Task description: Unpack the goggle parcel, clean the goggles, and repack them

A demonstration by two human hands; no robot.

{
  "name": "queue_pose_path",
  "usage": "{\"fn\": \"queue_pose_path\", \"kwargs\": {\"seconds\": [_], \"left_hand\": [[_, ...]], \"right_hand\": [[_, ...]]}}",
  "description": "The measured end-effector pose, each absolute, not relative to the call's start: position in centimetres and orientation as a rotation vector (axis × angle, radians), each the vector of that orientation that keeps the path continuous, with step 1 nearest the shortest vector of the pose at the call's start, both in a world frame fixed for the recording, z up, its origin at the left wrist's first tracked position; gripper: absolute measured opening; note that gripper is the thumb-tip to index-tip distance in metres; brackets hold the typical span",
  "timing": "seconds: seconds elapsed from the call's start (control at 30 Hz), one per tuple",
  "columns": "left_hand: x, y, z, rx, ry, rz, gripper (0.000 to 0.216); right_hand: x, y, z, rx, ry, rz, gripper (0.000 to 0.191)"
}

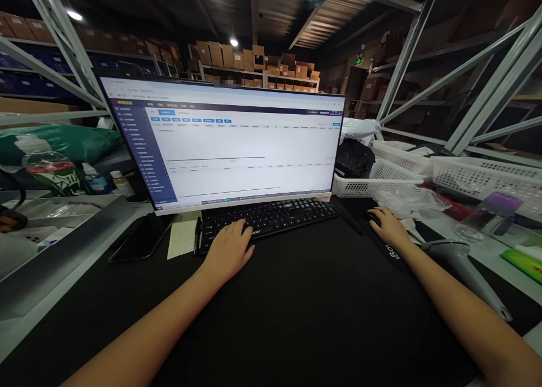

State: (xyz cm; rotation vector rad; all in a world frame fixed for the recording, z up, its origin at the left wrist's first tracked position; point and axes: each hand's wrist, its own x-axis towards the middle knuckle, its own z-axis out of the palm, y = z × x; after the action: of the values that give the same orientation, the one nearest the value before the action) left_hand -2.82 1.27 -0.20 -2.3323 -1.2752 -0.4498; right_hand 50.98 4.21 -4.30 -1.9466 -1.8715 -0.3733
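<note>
My left hand (228, 243) lies palm down on the lower left part of a black keyboard (288, 211), its fingers stretched over the keys. On the right, my right hand (390, 227) is curved over a dark computer mouse (374, 218), mostly hidden under the fingers. Behind the keyboard stands a wide monitor (254, 144), lit with a page of menus and tables too blurred to read. A pen (197, 235) and a yellow notepad (183, 235) lie just left of the keyboard.
A black phone (141, 237) and a grey tray (63, 251) are at left, near several bottles (51, 164). On the right are a barcode scanner (470, 268), white baskets (376, 185), clear plastic wrap (409, 199) and a purple-lidded bottle (486, 217). A black mat (296, 313) covers the desk.
</note>
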Motion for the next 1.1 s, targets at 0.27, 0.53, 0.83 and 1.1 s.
{"fn": "queue_pose_path", "kwargs": {"seconds": [0.27, 0.53, 0.83, 1.1], "left_hand": [[-2.92, 1.49, -0.74, -2.298, -1.274, -0.404, 0.033], [-2.86, 1.41, -0.81, -2.319, -1.284, -0.456, 0.031], [-2.78, 1.34, -0.89, -2.286, -1.302, -0.409, 0.029], [-2.55, 1.07, -0.89, -2.238, -1.329, -0.345, 0.033]], "right_hand": [[50.57, 3.98, -3.97, -1.975, -1.863, -0.358, 0.044], [50.64, 3.91, -4.05, -1.963, -1.860, -0.372, 0.044], [50.78, 3.87, -4.15, -1.924, -1.898, -0.374, 0.042], [50.56, 3.82, -4.02, -1.952, -1.885, -0.374, 0.043]]}}
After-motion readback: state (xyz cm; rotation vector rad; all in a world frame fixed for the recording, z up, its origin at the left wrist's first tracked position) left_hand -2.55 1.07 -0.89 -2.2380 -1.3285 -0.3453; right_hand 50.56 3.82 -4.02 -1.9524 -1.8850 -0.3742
